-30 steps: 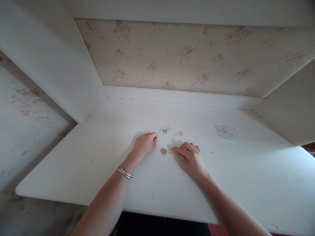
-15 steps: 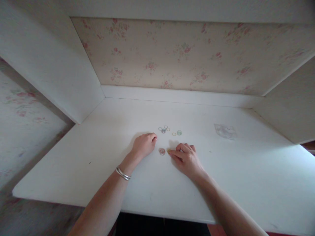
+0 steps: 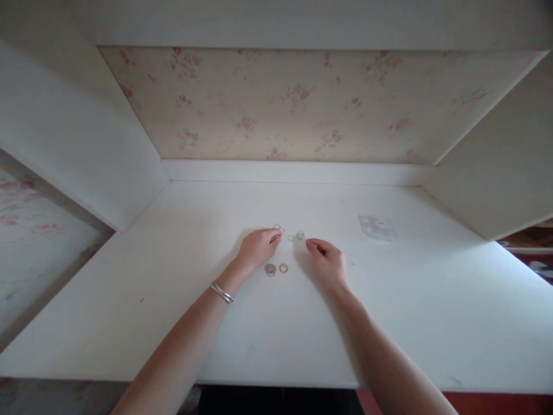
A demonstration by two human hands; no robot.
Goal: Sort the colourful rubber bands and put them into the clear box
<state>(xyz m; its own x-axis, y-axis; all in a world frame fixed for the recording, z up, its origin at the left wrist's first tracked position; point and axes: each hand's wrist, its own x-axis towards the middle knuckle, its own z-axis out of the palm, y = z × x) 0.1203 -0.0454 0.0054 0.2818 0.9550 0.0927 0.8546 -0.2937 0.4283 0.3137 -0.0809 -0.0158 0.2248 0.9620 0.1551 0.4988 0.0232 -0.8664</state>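
Observation:
Thin, small loops that look like rubber bands lie mid-table. My left hand (image 3: 260,246) is closed with thumb and finger pinched, over the far cluster of grey and yellow bands (image 3: 277,226), covering part of it. Just right of the green bands (image 3: 300,235) is my right hand (image 3: 328,262), its fingers curled into a pinch. Whether either pinch holds a band is too small to see. A lone pale yellow band (image 3: 291,238) lies between the hands. Closer to me, a pink bunch (image 3: 270,270) sits beside a yellow bunch (image 3: 283,268).
A clear plastic bag (image 3: 377,227) lies flat at the right rear of the white table (image 3: 268,340). A small dark sliver (image 3: 141,300) rests on the left. White side panels and a floral-papered wall (image 3: 259,104) enclose the table.
My right hand has left the yellow bunch and moved away, up beside the green bands. The left hand has shifted onto the far cluster. The view has turned slightly right.

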